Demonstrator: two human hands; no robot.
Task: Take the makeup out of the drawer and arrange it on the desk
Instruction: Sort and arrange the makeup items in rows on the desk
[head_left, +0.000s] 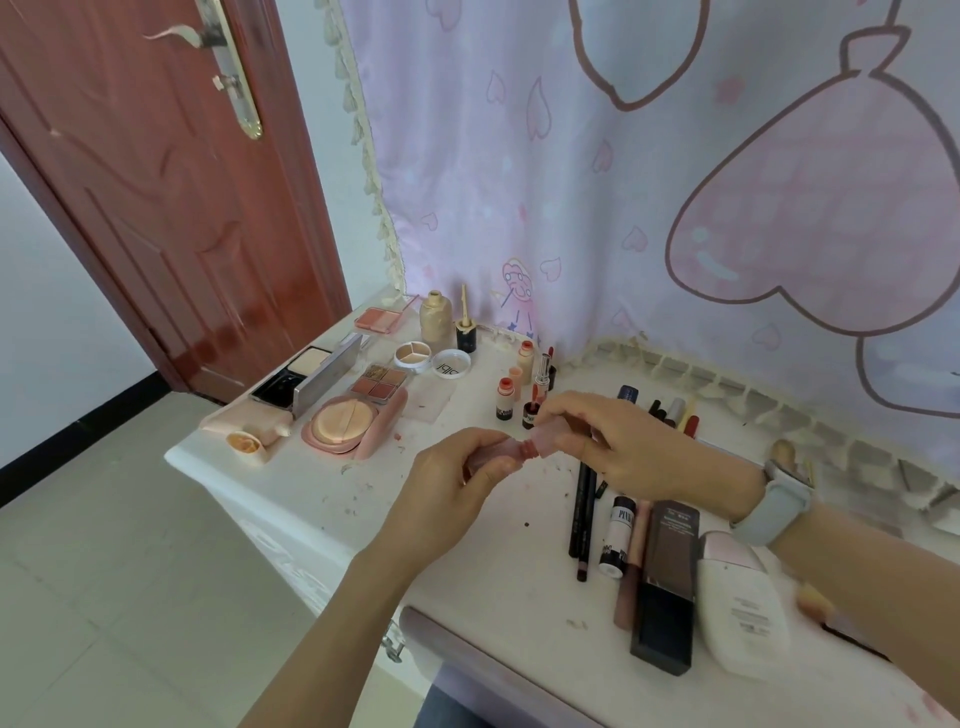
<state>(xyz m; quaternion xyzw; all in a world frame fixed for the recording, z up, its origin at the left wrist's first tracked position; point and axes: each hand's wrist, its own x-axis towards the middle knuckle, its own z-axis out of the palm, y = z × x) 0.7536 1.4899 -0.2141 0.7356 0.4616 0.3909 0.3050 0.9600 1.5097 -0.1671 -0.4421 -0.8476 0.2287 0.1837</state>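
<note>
Pink heart-print curtain (675, 182) behind a white desk (457, 551), red-brown door (156, 197) off to the left, so that's the room. Only one camera, the head one looking down.

Both hands are up over the middle of the desk with a small pink tube (524, 450) between them. Left hand (457, 488) has its fingers curled around the left end of it, right hand (618, 441) pinches the right end, which looks like the cap side, a little blurry there. So the tube sits right in the gap between the two grips, only its reddish neck showing. Long axis runs roughly left to right, nearly level, maybe tipped up slightly toward the right hand. It's held above the desk, not touching it.

Right wrist has a grey watch (779, 499).

Other stuff on the desk: black pencils (583, 512) just below the right hand, a dark box (667, 587) and a white bottle (743, 608) beside them, a round powder puff compact (340, 423) and a blush palette (378, 383) on the left, little orange-capped bottles (505, 399) standing behind the hands.
</note>
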